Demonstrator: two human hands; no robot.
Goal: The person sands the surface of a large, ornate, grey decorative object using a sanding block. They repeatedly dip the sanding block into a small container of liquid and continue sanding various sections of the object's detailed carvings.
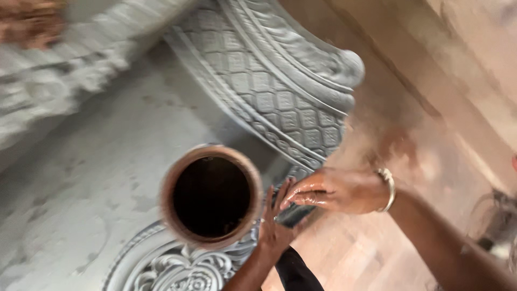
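Note:
A round pot [211, 196] with a brownish rim and a dark inside stands on grey carved relief work [177, 267]. My left hand [273, 229] comes up from the bottom edge in a dark sleeve, fingers spread, just right of the pot's rim. My right hand [336, 189] reaches in from the right with a metal bangle [388, 188] on the wrist. Its fingers are wet and brown-stained, held together and curled onto a small dark object [293, 215] that lies between the two hands. The view is blurred, so the object's kind and the left hand's hold on it are unclear.
A large grey moulded panel [274, 81] with a diamond lattice and scroll border curves across the top. More grey ornament [48, 91] lies at the upper left on a flat grey slab [81, 183]. To the right is a brownish dusty floor [431, 108].

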